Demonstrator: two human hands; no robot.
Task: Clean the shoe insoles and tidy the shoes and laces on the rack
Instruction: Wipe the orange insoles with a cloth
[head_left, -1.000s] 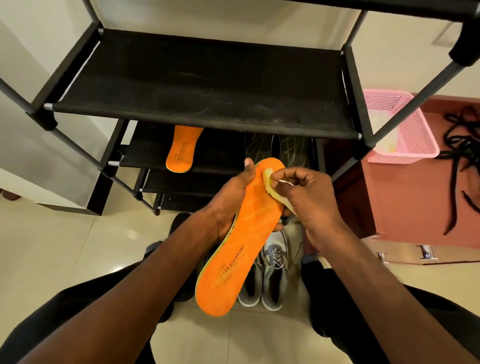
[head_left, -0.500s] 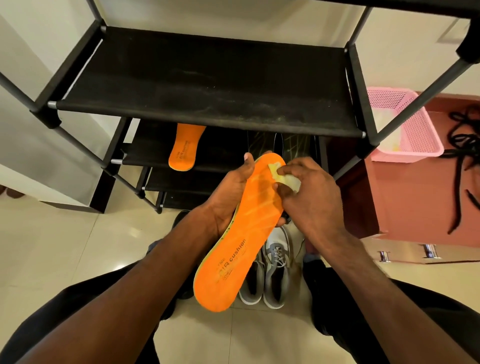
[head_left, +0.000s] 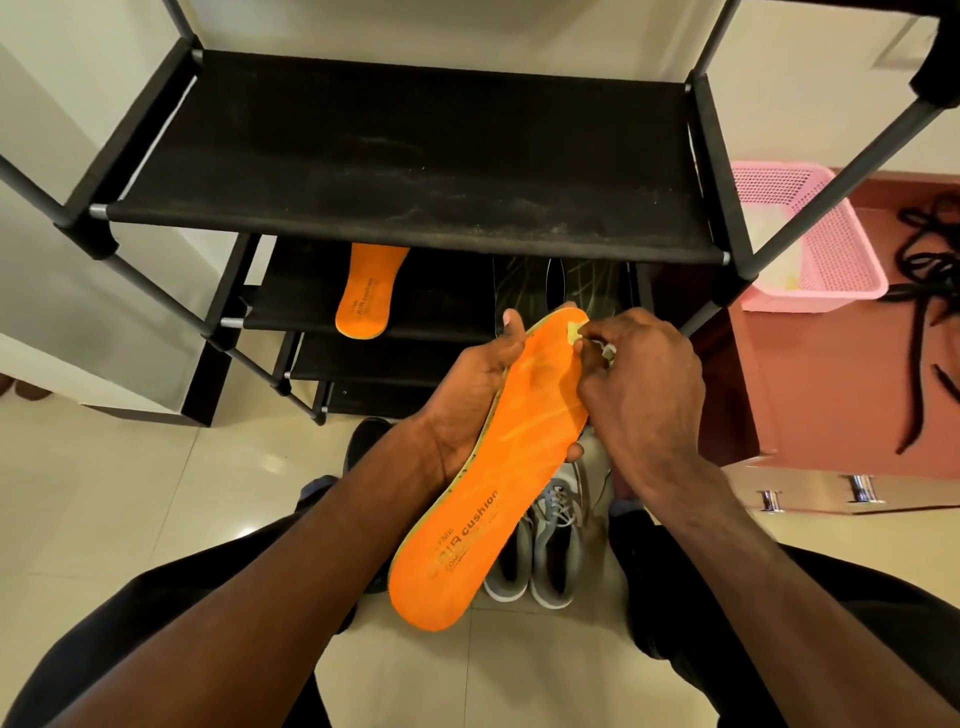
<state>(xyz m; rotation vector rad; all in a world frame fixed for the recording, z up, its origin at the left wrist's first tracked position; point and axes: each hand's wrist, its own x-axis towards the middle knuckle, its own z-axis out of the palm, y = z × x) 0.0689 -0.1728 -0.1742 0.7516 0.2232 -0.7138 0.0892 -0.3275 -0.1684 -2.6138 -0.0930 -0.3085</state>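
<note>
My left hand (head_left: 470, 395) grips an orange insole (head_left: 498, 478) from its left edge, toe end pointing up toward the rack. My right hand (head_left: 641, 384) pinches a small yellow cloth (head_left: 576, 331) against the toe end of that insole. A second orange insole (head_left: 369, 288) lies on the second shelf of the black shoe rack (head_left: 405, 218). Two dark insoles (head_left: 556, 280) lean at the right of that same shelf. A pair of grey sneakers (head_left: 550, 545) stands on the floor below my hands, partly hidden by the held insole.
A pink mesh basket (head_left: 815, 249) sits on a reddish cabinet (head_left: 831, 395) right of the rack, with black laces (head_left: 930, 291) lying beside it. A black shoe (head_left: 363, 436) shows under my left forearm. Tiled floor surrounds my knees.
My right hand has rubbed the yellow cloth up along the insole to its toe end, bunching the cloth smaller. My left hand keeps its hold on the insole.
</note>
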